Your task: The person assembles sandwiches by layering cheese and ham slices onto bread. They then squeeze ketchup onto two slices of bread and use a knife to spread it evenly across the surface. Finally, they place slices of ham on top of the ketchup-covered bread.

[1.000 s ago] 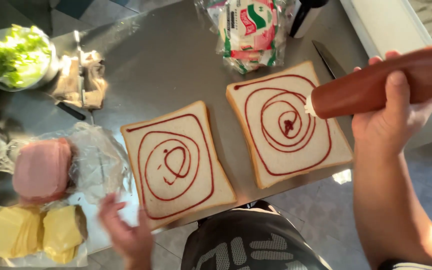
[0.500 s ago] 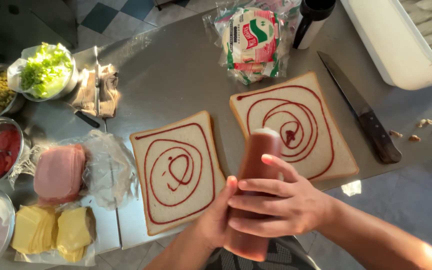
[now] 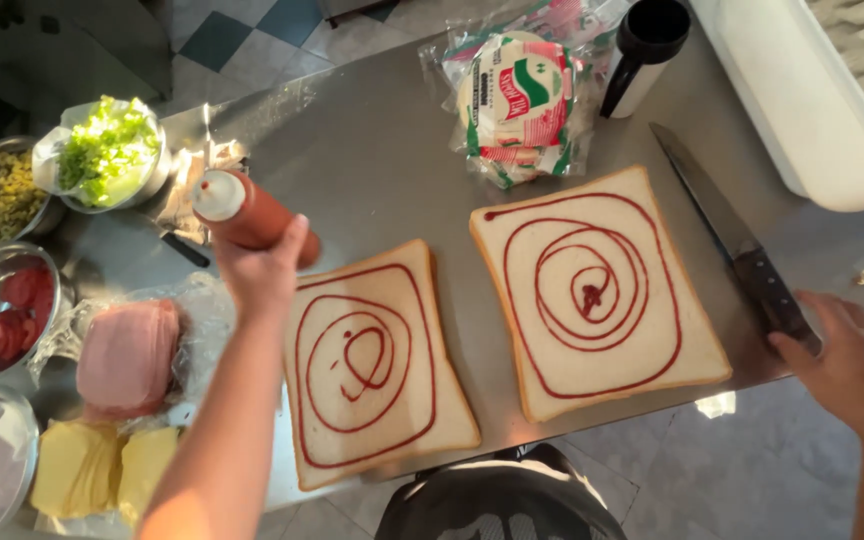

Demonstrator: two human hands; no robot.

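Two hands are at work over the steel bench (image 3: 382,160): the left hand (image 3: 264,272) is wrapped tight round a red sauce bottle (image 3: 248,212), held tilted with its white cap up and to the left, above the bench between the lettuce bowl (image 3: 107,155) and the left slice (image 3: 372,365). The right hand (image 3: 847,360) is half open, fingers loosely curled, fingertips touching the black handle of the knife (image 3: 732,240), which lies on the bench just right of the right slice (image 3: 592,290). Both slices lie flat, each marked with red sauce spirals.
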